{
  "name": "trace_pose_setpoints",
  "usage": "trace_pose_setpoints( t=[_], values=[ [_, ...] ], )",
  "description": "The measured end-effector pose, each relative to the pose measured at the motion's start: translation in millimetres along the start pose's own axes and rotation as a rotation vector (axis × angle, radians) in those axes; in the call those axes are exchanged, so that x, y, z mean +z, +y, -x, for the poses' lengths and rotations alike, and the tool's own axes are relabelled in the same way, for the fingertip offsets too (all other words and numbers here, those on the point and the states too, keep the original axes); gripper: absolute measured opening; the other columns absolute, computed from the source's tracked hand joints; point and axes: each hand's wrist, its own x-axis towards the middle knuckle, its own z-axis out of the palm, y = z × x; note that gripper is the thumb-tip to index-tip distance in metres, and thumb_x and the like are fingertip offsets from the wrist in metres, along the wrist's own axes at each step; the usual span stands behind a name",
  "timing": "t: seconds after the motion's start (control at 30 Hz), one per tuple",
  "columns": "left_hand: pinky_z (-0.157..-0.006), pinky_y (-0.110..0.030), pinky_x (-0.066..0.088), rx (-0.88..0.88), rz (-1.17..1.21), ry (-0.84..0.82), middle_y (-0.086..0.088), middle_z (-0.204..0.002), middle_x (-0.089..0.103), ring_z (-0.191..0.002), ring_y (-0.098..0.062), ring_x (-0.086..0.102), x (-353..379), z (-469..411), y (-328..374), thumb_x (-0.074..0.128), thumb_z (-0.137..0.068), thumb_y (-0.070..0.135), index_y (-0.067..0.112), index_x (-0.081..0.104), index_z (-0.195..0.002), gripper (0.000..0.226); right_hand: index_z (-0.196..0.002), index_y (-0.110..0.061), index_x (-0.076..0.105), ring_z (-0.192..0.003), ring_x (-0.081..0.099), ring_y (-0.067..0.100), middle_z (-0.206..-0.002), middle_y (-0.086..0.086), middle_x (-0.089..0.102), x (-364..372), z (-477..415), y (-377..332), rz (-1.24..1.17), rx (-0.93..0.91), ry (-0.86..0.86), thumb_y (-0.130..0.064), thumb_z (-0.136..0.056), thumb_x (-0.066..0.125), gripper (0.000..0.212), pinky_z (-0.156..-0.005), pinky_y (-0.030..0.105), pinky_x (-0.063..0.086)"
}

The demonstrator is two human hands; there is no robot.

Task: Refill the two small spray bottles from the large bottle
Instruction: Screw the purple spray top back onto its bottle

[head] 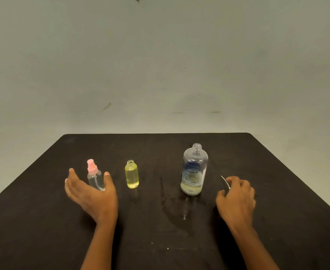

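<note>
Left hand (90, 193) is spread wide, palm up-ish and cupped around the pink-capped spray bottle (96, 178), with the fingers off at the bottle's 9 o'clock and the thumb at its 3. Can't honestly tell if skin is touching plastic, but it's not clamped on. Right hand (237, 199) is the opposite: knuckles up, fingers curled down tight over something on the table, with a thin tube (224, 181) poking out past the fingertips toward 11 o'clock. Whatever else is under that hand is hidden.

All three bottles stand upright in a rough row. The pink-capped one has its sprayer on and a clear body; I can't tell how much is in it. At its 3 o'clock, a bit apart, is the yellow bottle (132, 177), with no cap, bare threaded neck, and yellow liquid up to about the shoulder. Further along at 3 o'clock, well apart, is the large bottle (194, 172), also uncapped, clear, with a blue-and-white label and just a shallow layer of pale liquid at the bottom. The right hand sits near it at roughly 4 o'clock, not touching.

Everything's on a black table (43, 221). A shiny wet patch (175, 209) spreads from the large bottle's base toward 6 and 7 o'clock. At 12 o'clock behind the table is a plain pale wall (160, 65) with a few scuffs.
</note>
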Motion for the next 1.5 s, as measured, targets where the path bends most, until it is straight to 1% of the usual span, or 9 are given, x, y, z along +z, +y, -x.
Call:
trace_pose_setpoints(
  t=[0.13,0.23,0.43,0.7,0.83,1.0,1.17,1.3,1.5],
  values=[
    [-0.109,-0.032,0.026,0.327,0.029,0.052,-0.018,-0.136,0.044,-0.134,-0.030,0.030,2,12,8,0.064,-0.083,0.017,0.005,0.039,-0.134,0.058,-0.117,-0.012,0.053,-0.109,0.042,0.029,-0.115,0.010,0.048,2,0,3,0.058,-0.007,-0.065,-0.011,-0.083,0.058,0.034,-0.088,0.040,0.040],
    [-0.103,-0.039,0.039,0.436,0.113,-0.134,-0.010,-0.130,0.050,-0.124,-0.025,0.043,7,25,12,0.066,-0.083,0.010,0.009,0.046,-0.129,0.049,-0.112,-0.009,0.056,-0.104,0.041,0.029,-0.111,0.012,0.048,5,0,4,0.026,-0.019,-0.073,-0.001,-0.080,0.054,0.033,-0.083,0.036,0.039],
    [-0.108,-0.031,0.028,0.365,0.014,-0.489,-0.001,-0.151,0.032,-0.139,-0.014,0.027,15,39,15,0.068,-0.085,0.021,0.020,0.026,-0.148,0.075,-0.114,-0.007,0.056,-0.095,0.041,0.026,-0.105,0.013,0.050,11,-5,10,-0.003,-0.082,-0.018,0.006,-0.084,0.048,0.033,-0.073,0.026,0.027],
    [-0.110,-0.029,0.022,0.190,-0.005,-0.634,0.003,-0.158,0.016,-0.143,-0.014,0.018,14,40,14,0.063,-0.089,0.026,0.022,0.011,-0.151,0.082,-0.106,-0.019,0.059,-0.089,0.057,0.013,-0.103,0.001,0.054,9,-8,2,-0.534,-0.073,0.171,-0.001,-0.084,0.063,0.029,-0.077,0.025,0.047],
    [-0.108,-0.027,0.025,0.094,0.057,-0.638,0.004,-0.153,0.029,-0.139,-0.015,0.030,13,39,12,0.065,-0.088,0.021,0.022,0.020,-0.150,0.076,-0.106,-0.028,0.057,-0.095,0.059,-0.002,-0.104,-0.008,0.057,8,-4,-6,-0.784,-0.127,0.284,-0.007,-0.086,0.065,0.030,-0.082,0.021,0.049],
    [-0.106,-0.047,0.038,0.000,0.070,-0.581,-0.002,-0.143,0.043,-0.129,-0.021,0.044,15,35,11,0.067,-0.086,0.017,0.018,0.032,-0.145,0.069,-0.115,-0.019,0.054,-0.107,0.063,0.018,-0.111,0.005,0.060,12,7,-15,-1.015,-0.329,0.244,0.003,-0.084,0.065,0.040,-0.091,0.024,0.050],
    [-0.095,-0.042,0.046,-0.040,0.092,-0.506,0.002,-0.124,0.051,-0.111,-0.018,0.054,15,31,8,0.071,-0.083,0.016,0.015,0.046,-0.136,0.059,-0.118,-0.025,0.052,-0.110,0.061,0.021,-0.113,0.008,0.061,19,20,-20,-1.013,-0.474,0.105,0.008,-0.080,0.067,0.053,-0.094,0.026,0.048],
    [-0.080,-0.022,0.045,-0.064,0.175,-0.467,0.005,-0.109,0.058,-0.101,-0.015,0.058,13,29,6,0.074,-0.080,0.013,0.025,0.056,-0.112,0.038,-0.118,-0.022,0.054,-0.104,0.063,0.017,-0.109,0.005,0.060,22,26,-22,-0.972,-0.572,0.092,0.002,-0.079,0.069,0.048,-0.090,0.021,0.048],
    [-0.086,-0.029,0.048,-0.126,0.240,-0.498,0.007,-0.099,0.064,-0.096,-0.012,0.062,12,32,9,0.079,-0.074,0.012,0.027,0.053,-0.100,0.040,-0.119,-0.025,0.052,-0.095,0.064,0.011,-0.101,-0.010,0.061,23,33,-25,-0.972,-0.563,0.023,-0.005,-0.077,0.068,0.050,-0.084,0.015,0.048]
  ],
)
